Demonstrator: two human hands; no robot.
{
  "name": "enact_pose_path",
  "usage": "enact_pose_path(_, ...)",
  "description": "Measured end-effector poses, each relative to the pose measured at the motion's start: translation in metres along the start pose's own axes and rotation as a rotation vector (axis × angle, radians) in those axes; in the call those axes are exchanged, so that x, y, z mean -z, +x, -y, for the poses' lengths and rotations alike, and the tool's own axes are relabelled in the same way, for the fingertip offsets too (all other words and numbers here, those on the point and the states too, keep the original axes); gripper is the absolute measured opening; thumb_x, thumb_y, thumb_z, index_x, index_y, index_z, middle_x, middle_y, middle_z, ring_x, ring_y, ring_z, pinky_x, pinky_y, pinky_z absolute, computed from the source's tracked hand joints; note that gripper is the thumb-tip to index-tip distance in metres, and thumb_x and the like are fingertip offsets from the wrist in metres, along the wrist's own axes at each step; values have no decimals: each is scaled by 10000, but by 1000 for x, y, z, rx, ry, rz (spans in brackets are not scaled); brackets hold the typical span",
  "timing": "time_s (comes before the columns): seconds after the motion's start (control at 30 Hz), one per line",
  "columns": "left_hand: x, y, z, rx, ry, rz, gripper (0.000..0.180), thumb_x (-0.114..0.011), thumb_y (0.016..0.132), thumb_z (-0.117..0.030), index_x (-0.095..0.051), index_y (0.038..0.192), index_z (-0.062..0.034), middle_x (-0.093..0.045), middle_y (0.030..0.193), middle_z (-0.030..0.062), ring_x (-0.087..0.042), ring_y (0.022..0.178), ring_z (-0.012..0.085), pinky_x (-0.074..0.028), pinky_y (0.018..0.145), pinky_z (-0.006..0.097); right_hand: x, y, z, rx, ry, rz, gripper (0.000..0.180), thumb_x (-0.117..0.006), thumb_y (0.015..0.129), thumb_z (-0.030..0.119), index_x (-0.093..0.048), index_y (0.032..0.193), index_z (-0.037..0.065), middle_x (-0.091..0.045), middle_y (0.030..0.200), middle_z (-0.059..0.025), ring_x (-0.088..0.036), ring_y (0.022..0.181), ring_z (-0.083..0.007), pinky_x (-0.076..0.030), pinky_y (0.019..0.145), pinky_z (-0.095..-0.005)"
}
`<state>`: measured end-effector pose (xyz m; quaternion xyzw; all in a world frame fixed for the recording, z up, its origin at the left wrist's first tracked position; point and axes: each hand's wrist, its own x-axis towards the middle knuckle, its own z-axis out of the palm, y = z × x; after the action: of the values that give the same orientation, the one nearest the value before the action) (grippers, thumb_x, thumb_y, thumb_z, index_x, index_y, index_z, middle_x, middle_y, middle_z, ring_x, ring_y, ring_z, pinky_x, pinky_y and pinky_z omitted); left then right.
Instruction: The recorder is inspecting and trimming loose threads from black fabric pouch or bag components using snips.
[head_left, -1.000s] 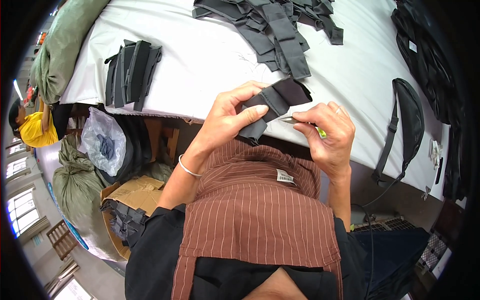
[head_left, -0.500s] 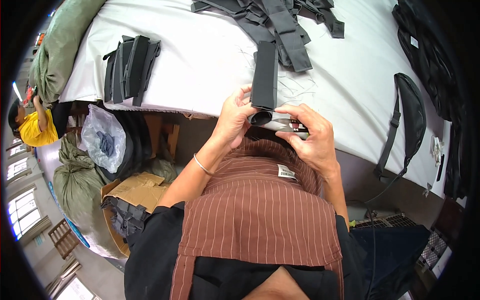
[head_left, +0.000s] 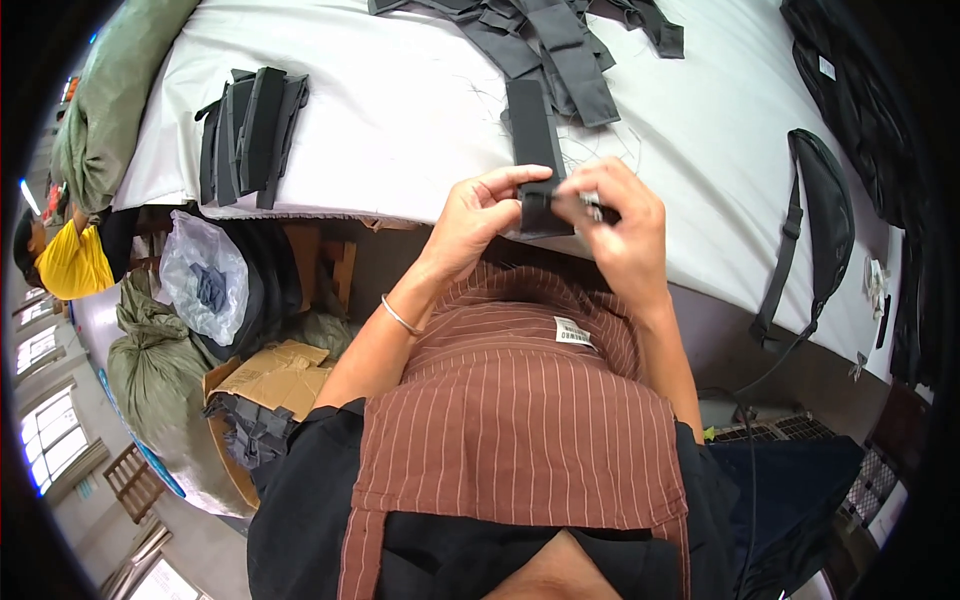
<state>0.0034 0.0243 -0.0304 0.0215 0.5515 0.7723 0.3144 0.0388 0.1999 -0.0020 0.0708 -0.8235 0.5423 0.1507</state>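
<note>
A black fabric strip (head_left: 533, 125) lies lengthwise on the white-covered table, its near end folded over at the edge. My left hand (head_left: 475, 220) pinches that near end between thumb and fingers. Close beside it, my right hand (head_left: 625, 230) is closed around small thread snips (head_left: 596, 210), smeared by motion, with its fingertips at the fold. Whether the blades touch the fabric cannot be made out. Beyond the strip is a loose pile of similar black strips (head_left: 565, 65), with loose threads around it. A neater stack of black pieces (head_left: 262, 130) rests to the left.
At the right lie a black waist bag (head_left: 825, 220) and dark bags (head_left: 850, 120). Left of me are a cardboard box (head_left: 275, 380) of scraps, a clear plastic bag (head_left: 205, 275) and green sacks (head_left: 150, 350). A person in yellow (head_left: 75, 262) is at far left.
The strip's near end, rolled into an open loop before, is now flattened and folded. My left index finger has moved onto it; my right hand has shifted up and left with the snips.
</note>
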Motion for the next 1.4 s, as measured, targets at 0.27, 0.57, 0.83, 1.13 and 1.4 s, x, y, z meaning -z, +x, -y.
enact_pose_path(0.27, -2, 4, 2, 39, -89, -77, 358, -683, 889, -203, -634, 1171, 13, -555, 796, -61, -425, 646, 8, -365, 581, 159, -9, 1, -20, -337, 229, 73, 102, -719, 780, 33, -649, 841, -11, -606, 746, -30, -513, 650, -83, -424, 580, -253)
enact_pose_path(0.57, -3, 2, 0, -58, 166, -111, 349, -680, 853, -15, -634, 1199, -7, -658, 907, 22, -569, 772, 40, -480, 701, 175, 18, -21, 9, -179, -108, 55, 171, -730, 777, 115, -668, 920, 45, -651, 784, -68, -626, 698, -182, -495, 633, -296)
enact_pose_path(0.83, -7, 3, 1, -69, 196, -139, 337, -682, 851, -16, -642, 1186, -9, -668, 957, 46, -594, 821, 61, -497, 743, 190, 10, -31, 11, -48, -263, 92, 140, -746, 743, 151, -665, 819, 66, -652, 741, -52, -624, 679, -231, -467, 595, -329)
enact_pose_path(1.13, -8, 4, 1, -68, 181, -148, 336, -680, 847, -6, -646, 1181, -10, -666, 913, 30, -583, 793, 50, -488, 723, 180, 12, -36, 4, -98, -178, 64, 115, -743, 749, 101, -677, 829, 53, -662, 749, -59, -632, 689, -200, -473, 615, -295)
enact_pose_path(1.4, -8, 3, 0, -64, 146, -146, 338, -676, 855, -18, -639, 1191, -7, -625, 856, -17, -512, 704, 14, -426, 634, 145, 23, -38, 0, -379, 220, 10, 172, -719, 801, 25, -675, 967, 15, -659, 851, -30, -596, 766, -81, -479, 690, -217)
